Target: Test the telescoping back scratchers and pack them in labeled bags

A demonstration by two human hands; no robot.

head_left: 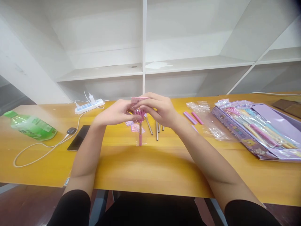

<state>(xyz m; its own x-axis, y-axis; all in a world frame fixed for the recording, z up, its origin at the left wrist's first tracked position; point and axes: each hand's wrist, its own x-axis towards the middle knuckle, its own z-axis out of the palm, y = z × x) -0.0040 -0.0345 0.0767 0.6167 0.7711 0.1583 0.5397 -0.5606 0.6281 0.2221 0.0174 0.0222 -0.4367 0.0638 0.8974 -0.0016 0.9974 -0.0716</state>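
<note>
My left hand and my right hand meet above the middle of the table, fingers closed round the top of a thin upright stick. It has a pink lower end and a shiny pink, bunched top; its exact kind is unclear. A flat pink card-like piece shows at the fingers of both hands. Beneath my hands lie small printed pink cards and several silver metal tubes. Pink and purple tubes rest to the right of my right hand.
An open purple box of wrapped sticks stands at right, beside clear plastic bags. On the left are a green bottle lying down, a phone, a white cable and a power strip. White shelving rises behind.
</note>
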